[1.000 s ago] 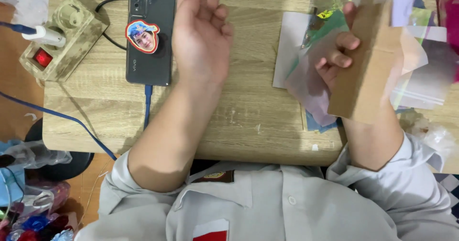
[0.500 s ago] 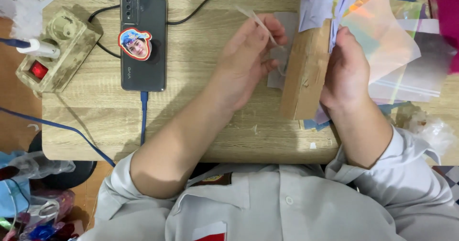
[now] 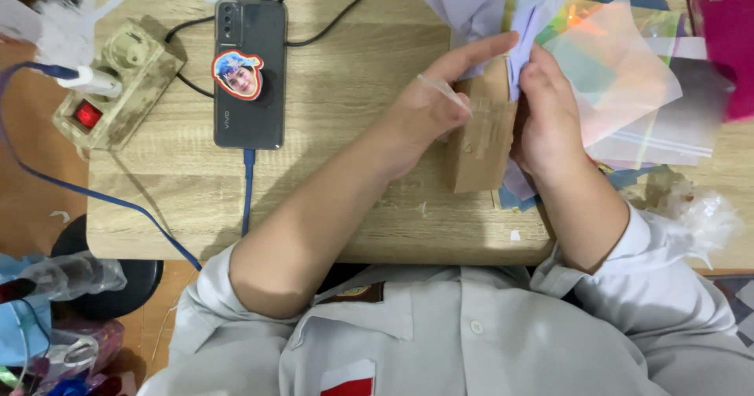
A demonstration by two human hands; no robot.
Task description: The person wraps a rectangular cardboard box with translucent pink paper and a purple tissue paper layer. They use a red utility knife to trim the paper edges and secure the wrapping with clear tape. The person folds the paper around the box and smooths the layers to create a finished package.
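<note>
Right now my left hand (image 3: 432,109) and right hand (image 3: 546,117) meet at centre right of the frame around a cardboard piece (image 3: 481,141) standing on the table (image 3: 345,208). Left fingers pinch a thin clear strip (image 3: 444,92) against the cardboard; right fingers close on lilac paper (image 3: 528,27) at its top edge. At upper left, a phone (image 3: 250,74) lies plugged in beside a power strip (image 3: 118,82).

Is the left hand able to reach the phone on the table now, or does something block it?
Probably yes. The left hand pinches a thin clear strip at the cardboard box, but bare table lies between it and the phone.
</note>
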